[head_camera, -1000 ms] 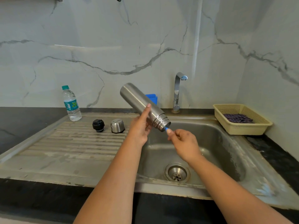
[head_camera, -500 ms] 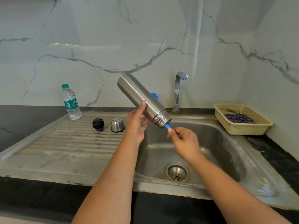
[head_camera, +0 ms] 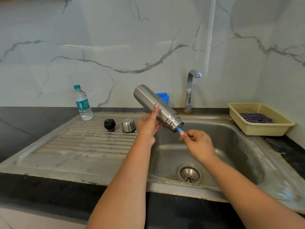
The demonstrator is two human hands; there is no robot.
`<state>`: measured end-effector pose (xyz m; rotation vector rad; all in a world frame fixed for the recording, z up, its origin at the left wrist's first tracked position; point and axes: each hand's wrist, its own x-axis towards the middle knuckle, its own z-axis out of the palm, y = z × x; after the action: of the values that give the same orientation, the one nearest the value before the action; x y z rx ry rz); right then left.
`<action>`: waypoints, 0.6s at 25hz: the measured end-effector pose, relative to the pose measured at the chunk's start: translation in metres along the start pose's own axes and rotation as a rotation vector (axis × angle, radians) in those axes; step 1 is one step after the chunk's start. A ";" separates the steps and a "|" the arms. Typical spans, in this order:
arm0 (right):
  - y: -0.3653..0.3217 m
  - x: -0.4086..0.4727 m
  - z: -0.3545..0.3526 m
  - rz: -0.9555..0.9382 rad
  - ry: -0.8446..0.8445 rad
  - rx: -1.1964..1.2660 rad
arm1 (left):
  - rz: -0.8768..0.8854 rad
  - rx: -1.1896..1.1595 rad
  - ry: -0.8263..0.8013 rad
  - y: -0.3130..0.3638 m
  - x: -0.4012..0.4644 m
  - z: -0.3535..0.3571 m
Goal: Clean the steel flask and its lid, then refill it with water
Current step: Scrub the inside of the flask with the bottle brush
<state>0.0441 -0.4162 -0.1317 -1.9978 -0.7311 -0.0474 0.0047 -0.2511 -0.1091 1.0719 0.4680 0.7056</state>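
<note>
My left hand (head_camera: pixel 148 125) grips the steel flask (head_camera: pixel 156 106) near its threaded neck, tilted with the open mouth pointing down and right over the sink basin (head_camera: pixel 231 146). My right hand (head_camera: pixel 197 142) pinches the blue handle of a brush (head_camera: pixel 179 129) whose far end is hidden inside the flask's mouth. On the drainboard (head_camera: pixel 85 146) to the left stand the black inner stopper (head_camera: pixel 109 124) and the steel cap (head_camera: pixel 128 125), side by side and apart from both hands.
A plastic water bottle (head_camera: pixel 82 103) stands at the drainboard's back left. The tap (head_camera: pixel 190 90) rises behind the basin, with a blue holder (head_camera: pixel 163 97) beside it. A cream basket (head_camera: pixel 259 119) with a dark cloth sits at the right. The drain (head_camera: pixel 189 174) is below my hands.
The flask's base swung up and then back down a little in my left hand, while the brush handle stays at its mouth. Stopper and cap have not moved.
</note>
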 end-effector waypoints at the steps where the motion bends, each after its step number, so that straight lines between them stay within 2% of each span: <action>1: 0.002 0.002 0.002 -0.045 0.031 -0.094 | 0.002 0.004 0.024 -0.001 0.001 0.000; 2: 0.002 0.002 0.003 -0.002 -0.019 -0.021 | -0.008 0.007 0.012 -0.002 0.001 -0.001; 5: -0.002 -0.002 -0.004 0.478 -0.358 0.861 | -0.046 -0.134 -0.209 0.001 0.001 -0.009; 6: -0.005 -0.004 -0.007 0.531 -0.407 0.972 | -0.052 -0.196 -0.275 0.003 0.001 -0.010; 7: -0.006 -0.005 -0.008 0.487 -0.378 0.931 | -0.046 -0.215 -0.293 0.004 0.002 -0.011; 8: -0.004 -0.004 -0.007 0.370 -0.288 0.755 | -0.036 -0.202 -0.268 0.004 0.003 -0.010; 11: -0.002 -0.003 -0.002 -0.019 0.047 -0.050 | -0.031 -0.158 -0.116 0.000 0.000 -0.001; 12: -0.004 -0.005 0.003 -0.084 0.072 -0.160 | -0.030 -0.169 -0.091 -0.003 0.000 0.000; 13: -0.005 -0.007 0.007 -0.086 0.047 -0.169 | -0.029 -0.181 -0.086 -0.005 0.000 0.000; 14: -0.007 -0.007 0.009 0.004 -0.030 -0.010 | -0.040 -0.182 -0.095 -0.006 0.000 -0.001; 15: -0.008 -0.006 0.009 0.169 -0.137 0.287 | -0.053 -0.172 -0.108 -0.004 0.000 -0.002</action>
<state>0.0327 -0.4090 -0.1316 -1.7912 -0.6145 0.2823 0.0046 -0.2506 -0.1140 0.9273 0.3361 0.6260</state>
